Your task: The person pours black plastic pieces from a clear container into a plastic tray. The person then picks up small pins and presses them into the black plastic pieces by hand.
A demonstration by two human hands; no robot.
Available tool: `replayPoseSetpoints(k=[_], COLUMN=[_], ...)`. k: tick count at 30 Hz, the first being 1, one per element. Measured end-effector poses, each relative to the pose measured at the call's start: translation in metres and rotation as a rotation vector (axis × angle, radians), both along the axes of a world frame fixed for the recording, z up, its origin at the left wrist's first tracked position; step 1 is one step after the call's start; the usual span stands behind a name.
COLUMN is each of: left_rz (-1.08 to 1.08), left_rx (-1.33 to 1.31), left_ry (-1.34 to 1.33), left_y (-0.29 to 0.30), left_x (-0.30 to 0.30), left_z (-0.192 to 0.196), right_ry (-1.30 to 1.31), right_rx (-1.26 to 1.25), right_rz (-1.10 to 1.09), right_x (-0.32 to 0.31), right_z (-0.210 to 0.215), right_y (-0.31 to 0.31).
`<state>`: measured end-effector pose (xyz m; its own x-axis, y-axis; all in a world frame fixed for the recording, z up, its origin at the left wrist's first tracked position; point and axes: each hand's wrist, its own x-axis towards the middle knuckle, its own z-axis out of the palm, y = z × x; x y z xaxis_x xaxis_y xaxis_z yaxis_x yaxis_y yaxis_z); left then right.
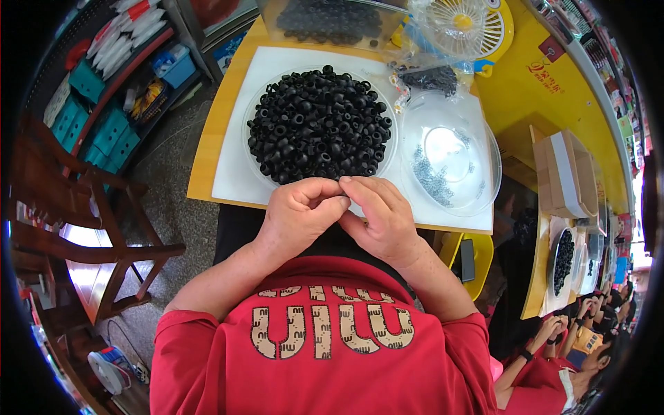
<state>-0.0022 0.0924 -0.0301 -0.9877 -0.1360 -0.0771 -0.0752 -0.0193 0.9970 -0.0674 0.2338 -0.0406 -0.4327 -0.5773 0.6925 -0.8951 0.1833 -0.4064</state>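
My left hand [302, 209] and my right hand [381, 214] meet at the near edge of the white board [232, 166]. Thumbs and fingertips are pinched together, and whatever lies between them is too small and hidden to name. Just beyond my fingers, a clear round tray [252, 160] holds a heap of small black ring-shaped plastic parts [318, 124]. To its right lies a clear round dish [477, 200] with many tiny clear pieces [432, 176] scattered in it.
A clear bin [332, 24] of black parts stands at the back, beside a yellow fan [494, 31] and a plastic bag of dark pieces [429, 79]. A yellow bin [477, 266] hangs low right. A wooden chair [104, 235] stands left. Other people [560, 373] work at right.
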Motion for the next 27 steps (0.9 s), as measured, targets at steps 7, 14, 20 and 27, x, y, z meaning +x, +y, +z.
replayPoseSetpoints(k=[7,14,20,27], left_rz=[0.017,-0.068,-0.186,-0.270], left_rx=[-0.128,-0.187,-0.239,-0.493], left_ry=[0.019,-0.018,0.003,0.207], left_y=[0.001,-0.002,-0.009,-0.010], left_x=[0.002,0.004,0.008,0.011], left_z=[0.000,0.011,0.018,0.016], right_ry=[0.020,0.127,0.122,0.130], right_rx=[0.328,0.536,0.518,0.516], right_rz=[-0.079,-0.046,-0.048,0.044], right_x=[-0.002,-0.007,-0.006,-0.004], right_z=[0.016,0.023,0.020,0.019], right_y=[0.003,0.005,0.008,0.012])
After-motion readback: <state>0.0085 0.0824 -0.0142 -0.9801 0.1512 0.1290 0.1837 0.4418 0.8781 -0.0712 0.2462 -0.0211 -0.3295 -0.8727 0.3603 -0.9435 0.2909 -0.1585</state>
